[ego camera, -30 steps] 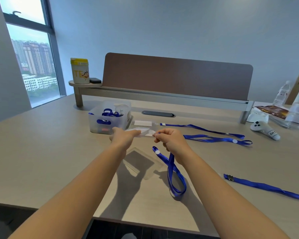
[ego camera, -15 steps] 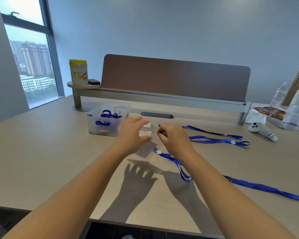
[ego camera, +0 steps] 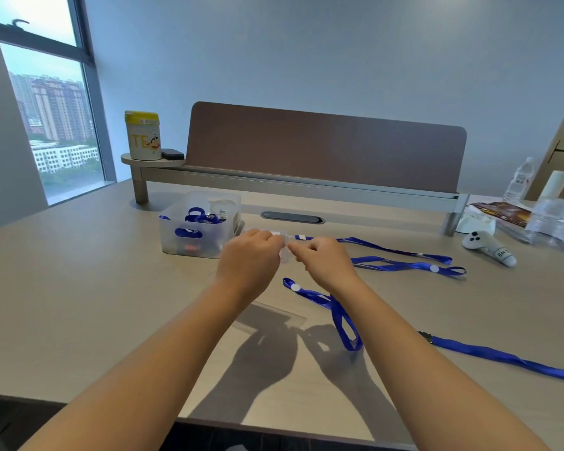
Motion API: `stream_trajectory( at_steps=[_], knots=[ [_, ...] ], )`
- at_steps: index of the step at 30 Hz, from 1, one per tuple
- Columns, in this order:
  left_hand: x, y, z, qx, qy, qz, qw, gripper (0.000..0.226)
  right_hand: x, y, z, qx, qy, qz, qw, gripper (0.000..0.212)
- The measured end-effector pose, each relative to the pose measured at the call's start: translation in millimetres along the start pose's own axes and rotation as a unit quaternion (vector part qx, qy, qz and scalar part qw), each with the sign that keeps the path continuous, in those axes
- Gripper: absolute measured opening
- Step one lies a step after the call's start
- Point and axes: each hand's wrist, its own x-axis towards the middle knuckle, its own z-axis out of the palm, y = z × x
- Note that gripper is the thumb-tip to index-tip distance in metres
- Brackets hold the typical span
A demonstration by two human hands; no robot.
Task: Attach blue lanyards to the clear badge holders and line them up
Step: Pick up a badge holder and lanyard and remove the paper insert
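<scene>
Head view: both hands (ego camera: 251, 255) (ego camera: 323, 259) pinch a clear holder (ego camera: 285, 255) beside the bin (ego camera: 199, 234).

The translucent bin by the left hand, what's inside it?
Inside the translucent bin lie coiled blue lanyards and a clear rounded piece, unidentifiable. The frosted walls blur whatever sits at the bottom, apart from a reddish smudge.

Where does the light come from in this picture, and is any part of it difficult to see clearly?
Head view: dark shadows of both hands fall on the table toward the camera, so light comes from ahead and above; the clear badge holder between left hand and right hand is hardly visible; wide-angle bending at edges.
</scene>
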Motion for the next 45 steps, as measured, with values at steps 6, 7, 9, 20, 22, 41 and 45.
stream_trajectory(
  at_steps=[6, 7, 9, 20, 22, 41, 45],
  knots=[
    [-2, 0, -2, -0.031, -0.028, -0.004, 0.999, 0.013, 2, 4, -2, 0.211, -0.084, 0.076, 0.971, 0.019],
    [-1, 2, -6, -0.050, -0.056, -0.019, 0.997, 0.013, 2, 5, -1, 0.227, -0.083, 0.075, 0.967, 0.015],
    [2, -2, -2, -0.054, -0.090, -0.063, 0.992, 0.024, 1, 5, -1, 0.245, -0.073, 0.067, 0.965, 0.014],
    [5, -14, -2, 0.040, -0.065, 0.081, 0.994, 0.032, 4, 4, 6, 0.121, -0.042, -0.022, 0.992, 0.021],
    [5, -15, -1, 0.036, -0.065, 0.089, 0.993, 0.032, 5, 4, 6, 0.112, -0.033, -0.031, 0.993, 0.021],
    [0, 0, 8, -0.180, -0.028, -0.160, 0.970, 0.018, 6, -1, 16, 0.127, 0.015, -0.053, 0.990, 0.022],
    [5, 2, 7, -0.289, -0.016, -0.263, 0.920, 0.022, 6, -3, 19, 0.134, 0.032, -0.060, 0.989, 0.022]
  ],
)
